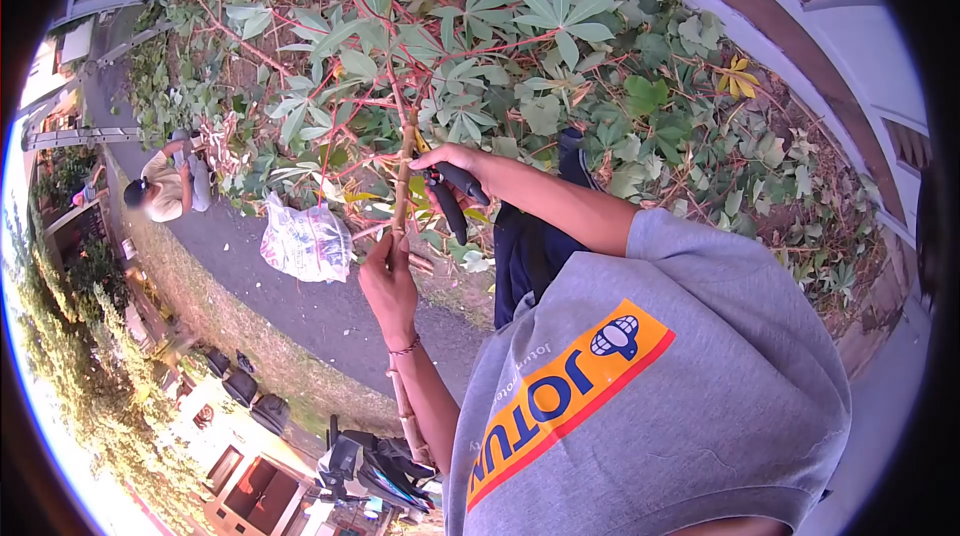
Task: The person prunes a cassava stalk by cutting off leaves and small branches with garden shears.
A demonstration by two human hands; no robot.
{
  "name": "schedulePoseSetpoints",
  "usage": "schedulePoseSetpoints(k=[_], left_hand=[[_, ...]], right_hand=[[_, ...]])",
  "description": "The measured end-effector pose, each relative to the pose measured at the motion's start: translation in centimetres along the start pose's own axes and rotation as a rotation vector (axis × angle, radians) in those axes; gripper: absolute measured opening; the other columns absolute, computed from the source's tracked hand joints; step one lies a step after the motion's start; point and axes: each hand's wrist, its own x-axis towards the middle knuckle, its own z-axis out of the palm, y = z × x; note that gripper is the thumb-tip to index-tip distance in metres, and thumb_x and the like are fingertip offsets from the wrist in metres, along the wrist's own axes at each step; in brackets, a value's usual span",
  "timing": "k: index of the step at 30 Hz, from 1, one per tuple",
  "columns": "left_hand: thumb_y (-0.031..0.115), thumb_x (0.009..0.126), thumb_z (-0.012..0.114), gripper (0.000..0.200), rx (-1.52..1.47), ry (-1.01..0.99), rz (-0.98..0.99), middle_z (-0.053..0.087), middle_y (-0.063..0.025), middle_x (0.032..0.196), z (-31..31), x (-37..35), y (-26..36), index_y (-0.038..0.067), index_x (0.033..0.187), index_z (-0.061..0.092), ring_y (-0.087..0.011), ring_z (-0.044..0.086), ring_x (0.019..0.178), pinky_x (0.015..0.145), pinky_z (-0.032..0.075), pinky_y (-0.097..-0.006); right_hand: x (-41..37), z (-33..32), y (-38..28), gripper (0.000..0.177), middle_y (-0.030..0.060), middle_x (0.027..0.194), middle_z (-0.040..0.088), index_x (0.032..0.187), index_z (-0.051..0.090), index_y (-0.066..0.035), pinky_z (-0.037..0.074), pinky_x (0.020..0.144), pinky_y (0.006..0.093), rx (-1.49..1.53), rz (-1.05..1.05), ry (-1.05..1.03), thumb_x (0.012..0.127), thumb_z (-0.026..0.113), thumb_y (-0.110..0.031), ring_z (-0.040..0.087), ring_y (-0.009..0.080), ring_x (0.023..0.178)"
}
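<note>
My left hand (388, 286) pinches a long brown stem (403, 186); a lower length of stem passes beside my left forearm. Red stalks and broad green leaves (375, 31) spread from its upper part. To the right, my right hand (458, 168) holds pruning shears with black handles (450, 208). The shears' head lies against or close beside the stem, above my left hand; whether the blades touch it is unclear. Some of my right fingers are hidden behind the handles.
A white printed plastic bag (305, 241) lies at the path's edge. Another person (165, 186) crouches at the left near cut stems. Leafy cuttings (640, 126) cover the ground by a wall. A parked motorcycle (365, 466) and a ladder (85, 138) are also visible.
</note>
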Motion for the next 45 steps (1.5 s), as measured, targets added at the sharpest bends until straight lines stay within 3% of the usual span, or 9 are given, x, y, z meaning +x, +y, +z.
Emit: schedulePoseSetpoints(k=[5,8,12,16,20,23,27,31,45], left_hand=[[0.009,0.09,0.063,0.021,-0.042,-0.011,0.024,0.052,-0.0137,0.065,0.1,0.0,0.2,-0.005,0.105,0.065,-0.0148,0.041,0.057,0.052,0.035,-0.0328],[0.008,0.09,0.063,0.021,-0.061,-0.017,0.017,0.052,-0.0133,0.065,0.0,0.1,0.2,-0.006,0.105,0.065,-0.0137,0.042,0.058,0.053,0.035,-0.0321],[0.008,0.089,0.063,0.022,-0.054,-0.002,0.015,0.053,-0.013,0.066,-0.6,-0.1,0.7,-0.007,0.105,0.065,-0.0141,0.043,0.06,0.054,0.037,-0.0329],[0.008,0.089,0.064,0.021,-0.014,0.022,0.044,0.055,-0.0152,0.068,-0.8,0.2,0.2,-0.007,0.104,0.064,-0.0182,0.044,0.06,0.056,0.038,-0.0343],[0.009,0.089,0.065,0.023,0.016,-0.011,0.008,0.06,-0.0152,0.073,-0.7,-0.1,1.0,-0.009,0.104,0.065,-0.0253,0.05,0.061,0.06,0.042,-0.0334],[0.009,0.089,0.065,0.023,-0.048,0.04,0.029,0.059,-0.0156,0.072,-0.1,-0.6,0.4,-0.008,0.105,0.065,-0.0237,0.049,0.061,0.059,0.042,-0.0343],[0.01,0.089,0.065,0.024,-0.046,0.023,0.003,0.058,-0.0149,0.072,-0.5,-1.1,0.8,-0.008,0.106,0.065,-0.0209,0.049,0.062,0.059,0.042,-0.0343],[0.01,0.09,0.065,0.025,-0.062,0.049,-0.057,0.058,-0.0139,0.072,-0.5,-1.2,0.6,-0.008,0.108,0.065,-0.0168,0.049,0.063,0.058,0.041,-0.0331],[0.015,0.092,0.065,0.026,-0.203,0.071,-0.135,0.051,-0.0026,0.063,-0.4,-2.0,-0.6,-0.005,0.109,0.067,-0.0091,0.042,0.062,0.053,0.035,-0.0288]], right_hand=[[-0.7,-0.2,0.3,0.042,0.0094,0.068,0.063,0.078,0.061,-0.006,0.047,0.053,0.0342,-0.028,-0.017,0.017,0.079,0.067,-0.047,0.062,0.0211,0.06],[-0.3,-0.1,0.5,0.035,0.0088,0.064,0.062,0.074,0.061,-0.005,0.04,0.042,0.0342,0.008,-0.04,0.003,0.079,0.063,-0.04,0.061,0.0217,0.052],[-0.3,0.4,0.6,0.035,0.0085,0.064,0.062,0.073,0.061,-0.005,0.04,0.041,0.0334,0.026,-0.04,-0.011,0.078,0.062,-0.04,0.061,0.0221,0.052],[-1.3,1.2,0.7,0.031,0.0076,0.085,0.065,0.087,0.061,-0.006,0.047,0.08,0.0432,0.042,-0.008,-0.062,0.08,0.055,-0.035,0.064,0.0236,0.08],[-0.5,-0.4,0.6,0.037,0.009,0.096,0.063,0.099,0.054,-0.004,0.044,0.089,0.0493,0.199,0.097,-0.28,0.075,0.056,-0.032,0.063,0.0266,0.09],[-2.0,-0.2,-0.1,0.036,0.0101,0.091,0.064,0.096,0.053,-0.002,0.045,0.09,0.0514,0.233,0.121,-0.325,0.074,0.053,-0.03,0.065,0.0286,0.087],[-1.7,-0.8,0.1,0.042,0.0128,0.096,0.064,0.101,0.055,0.001,0.046,0.089,0.0505,0.204,0.145,-0.368,0.074,0.052,-0.031,0.065,0.0299,0.091],[-3.2,-0.6,-0.1,0.051,0.0165,0.105,0.062,0.11,0.054,0.004,0.048,0.087,0.0572,0.055,0.169,-0.372,0.073,0.056,-0.031,0.064,0.0334,0.093],[-1.8,-1.7,0.0,0.046,0.0161,0.094,0.063,0.102,0.055,0.004,0.054,0.077,0.0504,0.288,0.285,-0.519,0.073,0.056,-0.031,0.065,0.0315,0.084]])
